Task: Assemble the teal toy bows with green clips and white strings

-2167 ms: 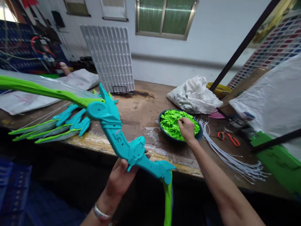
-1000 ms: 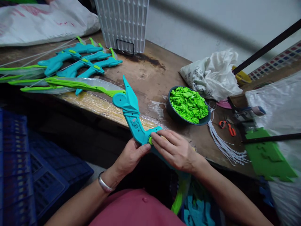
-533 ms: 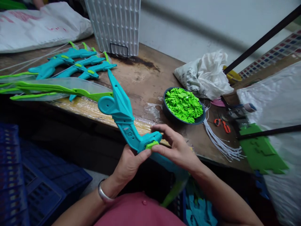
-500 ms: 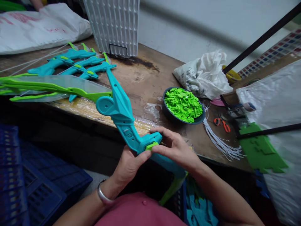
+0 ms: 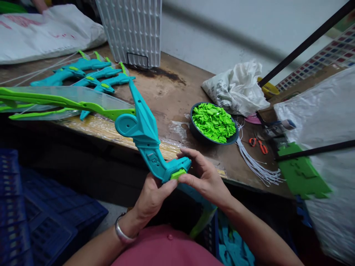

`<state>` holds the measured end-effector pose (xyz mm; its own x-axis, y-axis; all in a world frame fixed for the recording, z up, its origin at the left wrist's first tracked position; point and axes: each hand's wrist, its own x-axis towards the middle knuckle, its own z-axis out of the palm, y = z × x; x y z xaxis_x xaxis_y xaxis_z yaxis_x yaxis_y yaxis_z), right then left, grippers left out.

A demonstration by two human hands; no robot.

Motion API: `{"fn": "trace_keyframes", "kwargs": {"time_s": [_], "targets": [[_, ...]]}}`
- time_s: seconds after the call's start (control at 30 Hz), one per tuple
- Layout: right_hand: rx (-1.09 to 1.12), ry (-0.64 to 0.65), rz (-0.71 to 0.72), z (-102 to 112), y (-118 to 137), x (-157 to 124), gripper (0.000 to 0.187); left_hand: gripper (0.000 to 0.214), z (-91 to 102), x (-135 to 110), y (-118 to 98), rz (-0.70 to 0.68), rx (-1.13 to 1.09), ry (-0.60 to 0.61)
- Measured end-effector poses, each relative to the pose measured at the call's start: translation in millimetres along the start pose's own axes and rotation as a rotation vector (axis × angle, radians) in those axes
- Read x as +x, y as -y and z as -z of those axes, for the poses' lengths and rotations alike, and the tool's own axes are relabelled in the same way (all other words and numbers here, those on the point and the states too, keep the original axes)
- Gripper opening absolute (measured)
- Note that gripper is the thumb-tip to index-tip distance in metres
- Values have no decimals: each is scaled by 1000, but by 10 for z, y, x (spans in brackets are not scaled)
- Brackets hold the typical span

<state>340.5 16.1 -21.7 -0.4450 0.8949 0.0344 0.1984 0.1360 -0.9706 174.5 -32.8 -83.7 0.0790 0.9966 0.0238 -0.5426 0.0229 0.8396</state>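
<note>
Here, left hand (image 5: 151,195) and right hand (image 5: 206,181) tight around teal toy bow (image 5: 144,133); sack (image 5: 50,35) lettering unreadable

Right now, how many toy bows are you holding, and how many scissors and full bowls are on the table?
Held toy bow: 1
Scissors: 1
Bowl of green pieces: 1
Total: 3

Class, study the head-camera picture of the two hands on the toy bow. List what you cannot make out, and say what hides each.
Head view throughout.
Below its grip the teal toy bow is hidden behind the right hand and forearm.
The green limb runs off the left edge.
Thumbs of the left hand and right cover how the green clip seats.
Print on the white bag is too small to read.
</note>
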Motion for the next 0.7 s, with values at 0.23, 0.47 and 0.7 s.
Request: {"fn": "trace_keyframes", "kwargs": {"time_s": [0.23,0.47,0.7], "targets": [[-86,14,109,42,47,28,45,36,24,-26,69,-58,59,-33],[-116,22,59,6,42,12,39,35,-4,-40,52,-55,118,-31],[-208,-49,88,-77,9,92,24,33,64,33,87,-73,194,-43]]}}
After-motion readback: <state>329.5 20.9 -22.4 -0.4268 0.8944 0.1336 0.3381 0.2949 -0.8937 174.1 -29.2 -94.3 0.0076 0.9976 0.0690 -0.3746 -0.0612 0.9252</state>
